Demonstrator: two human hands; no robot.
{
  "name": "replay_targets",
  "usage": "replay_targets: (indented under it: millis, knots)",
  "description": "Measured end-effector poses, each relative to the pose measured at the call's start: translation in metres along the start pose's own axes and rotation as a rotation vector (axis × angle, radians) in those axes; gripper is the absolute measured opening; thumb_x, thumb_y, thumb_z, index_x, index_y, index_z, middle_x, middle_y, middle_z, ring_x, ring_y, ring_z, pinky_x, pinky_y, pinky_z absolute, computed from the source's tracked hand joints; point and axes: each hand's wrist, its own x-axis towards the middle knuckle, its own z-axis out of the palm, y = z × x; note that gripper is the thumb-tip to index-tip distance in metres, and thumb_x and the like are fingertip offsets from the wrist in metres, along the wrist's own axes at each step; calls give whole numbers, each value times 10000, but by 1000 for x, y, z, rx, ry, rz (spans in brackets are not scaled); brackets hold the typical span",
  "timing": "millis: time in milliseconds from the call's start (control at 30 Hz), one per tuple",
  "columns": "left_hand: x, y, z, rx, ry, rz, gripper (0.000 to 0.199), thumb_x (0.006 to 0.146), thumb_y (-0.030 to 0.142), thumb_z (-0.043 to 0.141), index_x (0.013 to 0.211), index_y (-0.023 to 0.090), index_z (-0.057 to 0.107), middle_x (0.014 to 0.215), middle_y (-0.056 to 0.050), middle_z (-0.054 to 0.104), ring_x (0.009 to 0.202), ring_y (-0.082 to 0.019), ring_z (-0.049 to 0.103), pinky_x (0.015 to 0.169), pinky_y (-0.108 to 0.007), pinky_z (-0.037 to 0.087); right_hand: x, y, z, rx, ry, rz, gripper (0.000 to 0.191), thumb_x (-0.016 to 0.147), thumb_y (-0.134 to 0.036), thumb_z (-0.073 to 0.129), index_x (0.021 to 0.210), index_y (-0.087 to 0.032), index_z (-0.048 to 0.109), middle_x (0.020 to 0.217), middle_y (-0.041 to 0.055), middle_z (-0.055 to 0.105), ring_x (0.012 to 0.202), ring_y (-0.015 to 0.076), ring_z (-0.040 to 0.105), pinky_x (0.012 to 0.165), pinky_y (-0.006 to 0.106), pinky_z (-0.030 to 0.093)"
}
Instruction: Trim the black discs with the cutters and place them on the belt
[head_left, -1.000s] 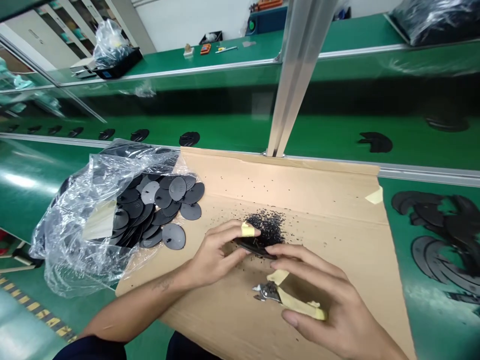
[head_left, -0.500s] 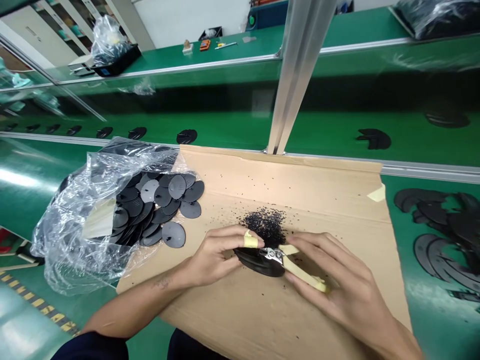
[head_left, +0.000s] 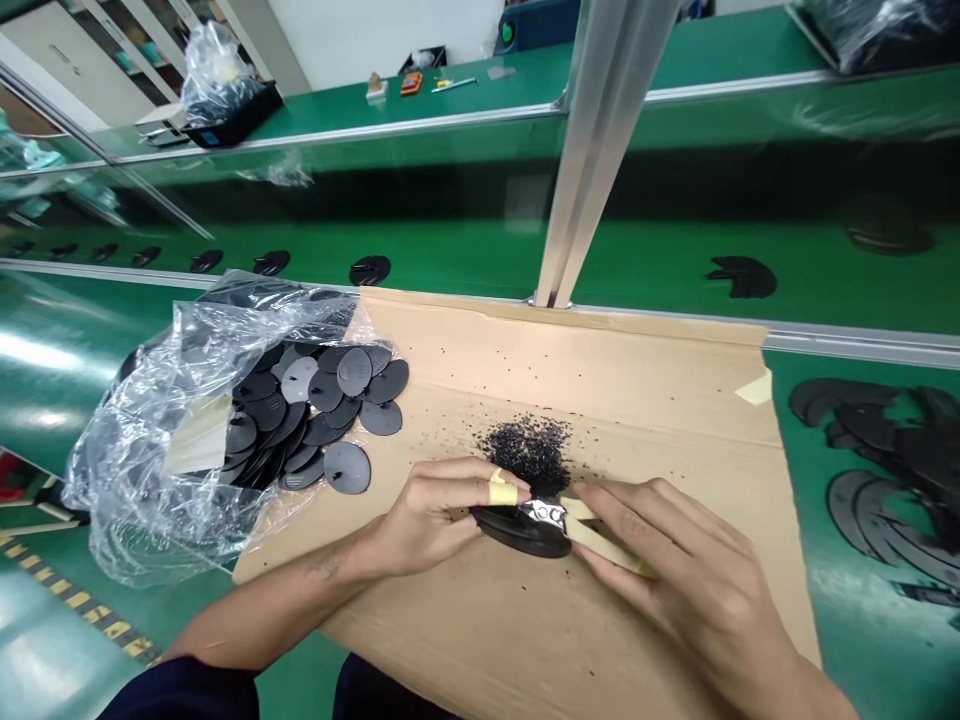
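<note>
Between the fingers and thumb of my left hand (head_left: 450,508) is a black plastic disc (head_left: 525,533), tilted and seen nearly edge-on. Yellow tape wraps one of that hand's fingers. My right hand (head_left: 675,560) is closed around the pale-yellow handles of a pair of nippers (head_left: 544,513). Their metal jaws lie against the upper edge of the disc; the cutting tips are partly hidden by my left fingertip. Just beyond the disc lies a heap of small black plastic bits (head_left: 529,450) on a cardboard sheet (head_left: 600,640).
At left, a clear plastic bag (head_left: 142,440) spills a pile of black discs (head_left: 277,420) onto the cardboard. Curved black parts (head_left: 885,430) lie on the green bench at right. A metal post (head_left: 592,160) rises behind the cardboard, and more black parts (head_left: 370,270) line the back.
The nippers' handles have closed slightly in my right hand, and the disc has shifted a little to the right. My left hand stays almost in place.
</note>
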Motion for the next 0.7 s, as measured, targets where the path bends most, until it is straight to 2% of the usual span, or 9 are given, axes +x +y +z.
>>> replay_targets:
  millis: [133, 233, 400, 500, 567, 633, 700]
  knots:
    - [2, 1, -1, 31, -9, 16, 329, 878, 83, 692, 1191, 181, 716, 1077, -126, 772, 1007, -200, 741, 846, -321, 633, 0, -3, 0, 7, 0, -3, 335, 925, -166, 653, 1254, -206, 598, 1011, 79, 742, 884, 212, 704, 729, 343, 584]
    - [2, 1, -3, 83, 9, -24, 308, 872, 78, 685, 1161, 176, 725, 1064, -114, 763, 998, -194, 727, 842, -315, 617, 2, -1, 1, 11, 30, 6, 332, 926, -173, 657, 1250, -203, 589, 1021, 81, 737, 885, 207, 698, 730, 335, 577]
    - [3, 4, -3, 97, 7, -108, 240, 866, 116, 687, 1098, 162, 729, 943, -80, 736, 834, -157, 685, 738, -265, 568, 5, 5, 3, -246, 65, -16, 247, 932, -206, 652, 1172, -156, 620, 957, 96, 733, 786, 209, 643, 655, 342, 494]
    - [5, 6, 1, 93, -31, -127, 254, 885, 161, 681, 1136, 161, 722, 959, -91, 725, 856, -168, 673, 770, -276, 554, 6, 2, 3, -308, 41, -56, 249, 941, -208, 633, 1185, -160, 618, 954, 94, 732, 822, 216, 635, 654, 334, 450]
    - [5, 6, 3, 85, -31, -185, 249, 904, 193, 667, 1145, 166, 721, 976, -92, 722, 883, -176, 671, 799, -283, 546, 7, 1, 2, -325, 38, -62, 244, 950, -208, 614, 1191, -169, 613, 959, 93, 728, 840, 219, 629, 668, 335, 437]
    - [4, 3, 5, 38, 15, -283, 226, 917, 261, 669, 1110, 158, 721, 975, -89, 723, 888, -183, 675, 797, -280, 544, 8, 5, 1, -362, 56, -31, 229, 964, -244, 588, 1182, -178, 611, 969, 101, 717, 857, 234, 619, 702, 349, 443]
    - [2, -3, 5, -48, 72, -387, 285, 937, 376, 647, 1079, 136, 707, 963, -95, 726, 867, -194, 686, 761, -284, 557, 7, 16, -1, -420, 95, 19, 229, 979, -311, 544, 1156, -183, 613, 971, 118, 703, 894, 271, 612, 736, 383, 454]
